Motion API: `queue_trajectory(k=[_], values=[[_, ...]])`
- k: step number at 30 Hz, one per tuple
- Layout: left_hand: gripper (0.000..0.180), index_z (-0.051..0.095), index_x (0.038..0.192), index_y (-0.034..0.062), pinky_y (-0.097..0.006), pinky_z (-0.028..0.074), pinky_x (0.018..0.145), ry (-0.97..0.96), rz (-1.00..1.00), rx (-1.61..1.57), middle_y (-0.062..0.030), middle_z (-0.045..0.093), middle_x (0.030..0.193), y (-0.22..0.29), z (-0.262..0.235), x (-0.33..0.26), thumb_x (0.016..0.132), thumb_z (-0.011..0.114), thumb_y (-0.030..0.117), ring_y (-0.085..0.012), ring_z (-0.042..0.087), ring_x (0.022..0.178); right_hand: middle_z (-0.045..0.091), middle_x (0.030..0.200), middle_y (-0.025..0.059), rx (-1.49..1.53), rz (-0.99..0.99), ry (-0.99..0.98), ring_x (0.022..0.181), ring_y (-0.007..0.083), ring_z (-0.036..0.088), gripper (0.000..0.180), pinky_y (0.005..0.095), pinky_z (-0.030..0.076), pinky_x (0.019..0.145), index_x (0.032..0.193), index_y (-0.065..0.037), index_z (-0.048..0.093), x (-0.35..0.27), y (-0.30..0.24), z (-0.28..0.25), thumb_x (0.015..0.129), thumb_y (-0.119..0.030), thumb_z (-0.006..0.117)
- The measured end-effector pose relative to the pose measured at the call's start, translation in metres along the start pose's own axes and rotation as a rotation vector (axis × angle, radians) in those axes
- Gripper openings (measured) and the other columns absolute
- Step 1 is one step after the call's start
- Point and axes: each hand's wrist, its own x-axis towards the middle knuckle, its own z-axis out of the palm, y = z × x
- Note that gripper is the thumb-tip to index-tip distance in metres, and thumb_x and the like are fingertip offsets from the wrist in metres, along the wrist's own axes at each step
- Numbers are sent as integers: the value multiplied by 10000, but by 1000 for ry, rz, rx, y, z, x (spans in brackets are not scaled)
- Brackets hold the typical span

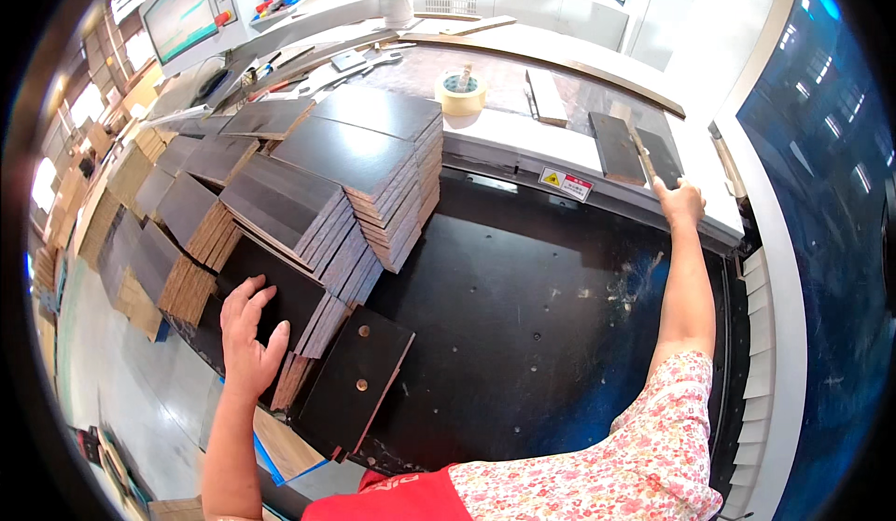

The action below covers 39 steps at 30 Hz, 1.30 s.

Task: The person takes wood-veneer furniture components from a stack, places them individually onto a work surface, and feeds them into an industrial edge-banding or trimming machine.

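Note:
My left hand (250,339) lies on the dark top panel of a low stack (289,283), its fingers apart and thumb out near the panel's edge. Just right of it, a loose dark panel (359,376) with two round holes rests on the black machine bed. Out at the far right, my right hand (682,202) is closed around the near end of a thin brown stick (643,152); the far end is too small to make out. The stick lies between two small dark boards (616,148) on the white machine ledge.
Taller stacks of dark panels (359,138) fill the left side. Along the ledge are a tape roll (461,93), a pale block (546,97) and a wrench (359,71). A control screen (180,15) stands far left; a blue glossy panel (831,194) borders the right.

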Motion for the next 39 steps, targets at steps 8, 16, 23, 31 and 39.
queue_trajectory(k=[8, 16, 23, 31, 39], values=[[447, 651, 1187, 19, -471, 354, 1119, 11, 13, -5, -177, 577, 1363, -1, 2, 1, 796, 673, 236, -377, 504, 1292, 660, 1258, 206, 190, 6, 160, 1189, 402, 593, 760, 499, 474, 1022, 1220, -91, 727, 1, -30, 8, 769, -696, 637], [445, 655, 1186, 33, -468, 360, 1115, 13, 6, -18, -172, 579, 1362, 1, 0, 1, 785, 684, 223, -375, 508, 1286, 522, 1404, 190, 16, -118, 5, 1310, 368, 486, 802, 528, 376, 1077, 1344, -138, 640, -49, -87, 5, 794, -721, 660], [447, 654, 1193, 37, -466, 361, 1116, 15, 14, 6, -162, 578, 1368, -2, 1, -1, 785, 685, 217, -370, 508, 1286, 453, 1474, 214, -14, -141, -31, 1376, 379, 429, 818, 529, 356, 1105, 1431, -148, 560, -46, -96, 11, 824, -687, 657], [452, 655, 1192, 35, -470, 360, 1117, 11, 1, -2, -164, 580, 1366, -1, 0, 0, 794, 681, 247, -373, 506, 1292, 452, 1482, 218, 39, -146, -74, 1392, 391, 413, 706, 539, 342, 1119, 1352, -143, 621, -41, -96, 11, 825, -610, 673], [458, 653, 1196, 31, -470, 358, 1118, 10, 3, -14, -167, 584, 1365, -1, 1, 0, 798, 680, 256, -375, 507, 1294, 464, 1531, 128, 23, -371, -247, 1452, 381, 357, 558, 617, 243, 1157, 1323, -180, 670, -8, -61, -2, 796, -360, 646]])
